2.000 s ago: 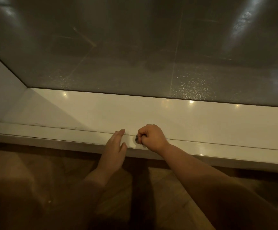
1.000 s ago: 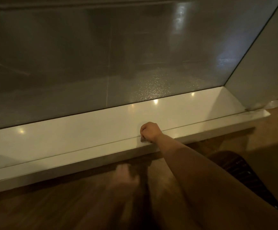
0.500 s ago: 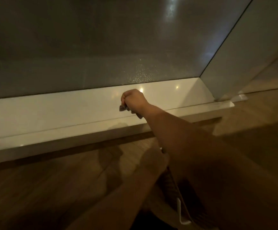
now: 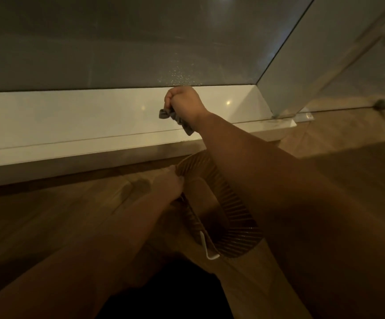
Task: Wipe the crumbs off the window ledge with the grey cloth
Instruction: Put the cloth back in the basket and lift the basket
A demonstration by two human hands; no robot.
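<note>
A white window ledge (image 4: 72,116) runs left to right below the dark glass. My right hand (image 4: 183,100) is a fist over the ledge, right of centre, shut on the bunched grey cloth (image 4: 175,118), whose ends hang out below the fist. My left hand (image 4: 169,183) is lower, in front of the ledge, gripping the rim of a ribbed round bin (image 4: 212,178) that stands on the floor. No crumbs show in this dim light.
The wooden floor (image 4: 49,215) lies below the ledge. A white window reveal (image 4: 302,72) closes the ledge at the right. A white handle or clip (image 4: 206,247) hangs at the bin's near rim.
My right hand with the cloth has lifted off the ledge's front strip and moved toward the glass. My left hand left the ledge, dropped down and took hold of the bin's rim.
</note>
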